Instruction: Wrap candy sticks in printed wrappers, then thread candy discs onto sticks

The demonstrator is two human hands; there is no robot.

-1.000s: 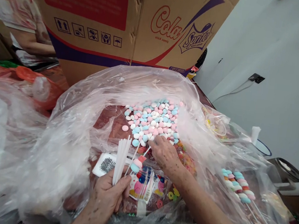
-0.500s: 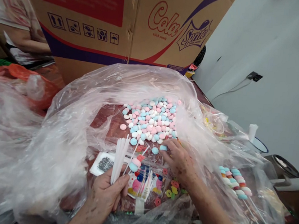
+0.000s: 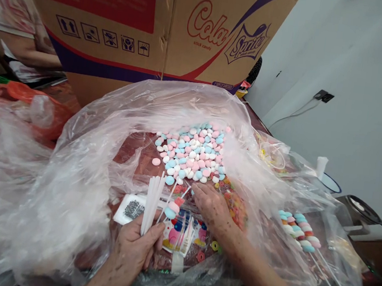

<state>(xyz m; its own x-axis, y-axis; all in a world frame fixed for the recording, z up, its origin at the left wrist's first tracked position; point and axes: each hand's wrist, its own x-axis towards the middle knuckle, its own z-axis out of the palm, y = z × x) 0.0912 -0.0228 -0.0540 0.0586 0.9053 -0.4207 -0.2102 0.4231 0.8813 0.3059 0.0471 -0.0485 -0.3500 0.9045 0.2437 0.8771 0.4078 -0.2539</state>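
Note:
My left hand is closed around a bundle of white sticks. It also grips a thin stick threaded with soft candies, blue and pink with a red gummy on top. Fingers together, my right hand reaches down to the table just right of the sticks. A sliver of a blue candy shows at its fingertips; the rest is covered. Beyond both hands lies a pile of pink, white and blue candies. Gummy rings are heaped beside my right wrist.
Clear plastic sheeting surrounds the work area. A large cardboard box stands behind it. Finished-looking candy skewers lie at right, near a metal pot. A printed packet lies under my hands. Another person's arm shows at left.
My right hand has moved left and its fingers have drawn together over the blue candies, uncovering gummy rings to its right. My left hand keeps its hold on the sticks.

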